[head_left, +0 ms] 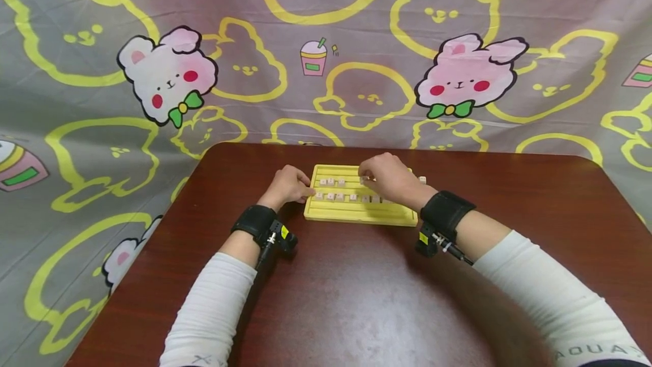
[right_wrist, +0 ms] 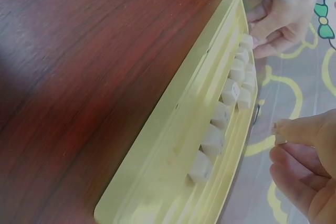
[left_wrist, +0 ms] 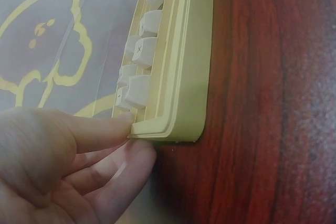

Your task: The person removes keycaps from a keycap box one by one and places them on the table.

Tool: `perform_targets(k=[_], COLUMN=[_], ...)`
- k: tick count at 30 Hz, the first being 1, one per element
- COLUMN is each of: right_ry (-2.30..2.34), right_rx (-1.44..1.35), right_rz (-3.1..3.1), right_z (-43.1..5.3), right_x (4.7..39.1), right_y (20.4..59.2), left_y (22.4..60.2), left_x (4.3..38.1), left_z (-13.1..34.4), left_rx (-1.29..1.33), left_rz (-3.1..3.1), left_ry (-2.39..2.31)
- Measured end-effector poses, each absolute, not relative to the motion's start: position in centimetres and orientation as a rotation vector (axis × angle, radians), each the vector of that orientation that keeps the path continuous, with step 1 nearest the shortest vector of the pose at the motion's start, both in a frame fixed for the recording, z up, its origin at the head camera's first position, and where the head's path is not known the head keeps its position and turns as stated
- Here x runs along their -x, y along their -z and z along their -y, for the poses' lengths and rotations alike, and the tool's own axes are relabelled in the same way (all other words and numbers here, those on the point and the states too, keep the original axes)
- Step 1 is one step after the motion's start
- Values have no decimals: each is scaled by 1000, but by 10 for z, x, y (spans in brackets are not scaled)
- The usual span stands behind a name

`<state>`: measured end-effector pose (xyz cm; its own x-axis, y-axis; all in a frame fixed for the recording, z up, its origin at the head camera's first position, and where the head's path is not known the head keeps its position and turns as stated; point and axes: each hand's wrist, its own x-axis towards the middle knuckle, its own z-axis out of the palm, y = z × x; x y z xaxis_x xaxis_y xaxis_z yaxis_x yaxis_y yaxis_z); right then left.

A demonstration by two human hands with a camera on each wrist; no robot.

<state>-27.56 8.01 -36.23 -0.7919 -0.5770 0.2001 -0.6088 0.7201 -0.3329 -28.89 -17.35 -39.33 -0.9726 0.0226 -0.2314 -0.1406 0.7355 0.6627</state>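
Observation:
A shallow yellow tray (head_left: 356, 215) with raised ridges lies on the table. White keycaps stand in two rows on it; one keycap (left_wrist: 145, 51) bears an X in the left wrist view. My left hand (head_left: 287, 186) pinches the tray's left edge, thumb on top and fingers at the side. Over the tray's upper row, my right hand (head_left: 389, 177) pinches a small white keycap (right_wrist: 280, 139) between thumb and fingertips. In the right wrist view that keycap is mostly covered by the fingers. The right hand hides part of the tray's right side in the head view.
Just past the right hand a white keycap (head_left: 423, 180) shows near the tray's right end. The dark red-brown table (head_left: 356, 287) extends around the tray. Behind it hangs a patterned cloth (head_left: 356, 44). Both wrists wear black camera straps (head_left: 448, 214).

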Motion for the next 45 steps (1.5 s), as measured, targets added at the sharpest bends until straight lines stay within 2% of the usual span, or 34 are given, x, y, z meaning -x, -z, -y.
perform_targets(k=[45], right_ry=[-661], right_rx=[-857], right_rz=[2869], right_z=[-164], right_x=[247], right_y=[383], left_y=[391], left_x=[290], left_z=[173], left_rx=[102], left_rz=[-2690], left_ry=[-1043])
